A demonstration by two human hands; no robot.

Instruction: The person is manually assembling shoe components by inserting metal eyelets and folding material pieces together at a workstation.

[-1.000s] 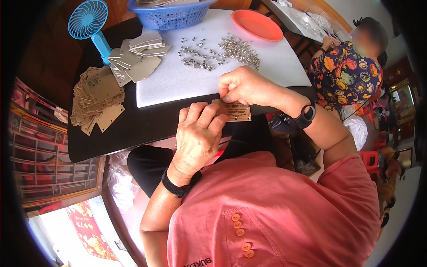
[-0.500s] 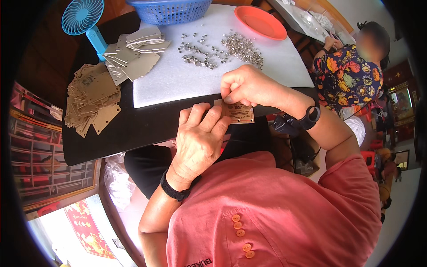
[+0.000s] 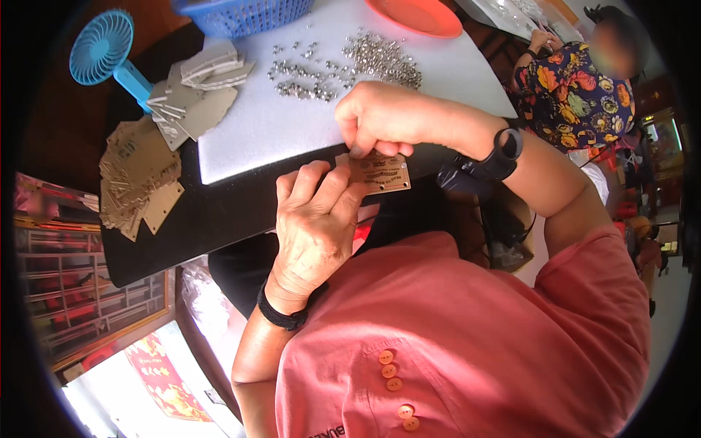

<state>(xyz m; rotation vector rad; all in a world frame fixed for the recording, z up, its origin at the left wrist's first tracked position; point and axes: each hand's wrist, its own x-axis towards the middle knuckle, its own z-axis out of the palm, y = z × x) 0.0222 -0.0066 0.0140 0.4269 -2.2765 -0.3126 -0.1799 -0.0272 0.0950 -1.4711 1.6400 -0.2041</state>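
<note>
My left hand (image 3: 315,219) grips a small brown printed card (image 3: 393,175) with holes at its lower edge, holding it by the left side at the front edge of the black table (image 3: 241,212). Curled over the card's upper edge, my right hand (image 3: 391,117) is pinched, thumb pressed at the upper left corner. Whatever lies between thumb and finger is hidden. Just beyond, many small shiny metal pieces (image 3: 381,58) lie in loose heaps on a white foam sheet (image 3: 241,139).
Brown cards (image 3: 139,171) are piled at the left beside a stack of grey-beige cards (image 3: 208,98). A blue handheld fan (image 3: 102,47) leans behind them. At the back are a blue basket (image 3: 248,16) and an orange-red plate (image 3: 420,16). Another person (image 3: 577,91) sits at far right.
The view has shifted, so the table's contents appear farther left and higher. Both hands stay at the card, the right still pinched at its upper edge.
</note>
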